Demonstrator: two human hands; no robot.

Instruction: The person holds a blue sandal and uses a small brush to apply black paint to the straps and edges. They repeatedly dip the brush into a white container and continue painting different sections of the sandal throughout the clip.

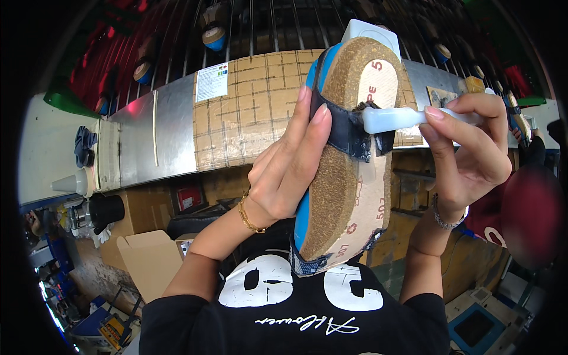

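Observation:
An unfinished sandal is held up in front of my chest, its cork underside and pale printed insole board facing me. A blue shoe last shows along its left edge, and black straps fold over onto the underside. My left hand grips the sandal from the left, fingers against the strap. Between thumb and fingers, my right hand pinches a pale plastic-handled brush. Its head touches the folded strap ends near the middle; the dark bristles show only in part.
Behind the sandal lies a cardboard-covered metal bench, with a white block at its back. Further back, several lasted sandals sit on metal rollers. A co-worker's hand holds another sandal at right. An open carton stands lower left.

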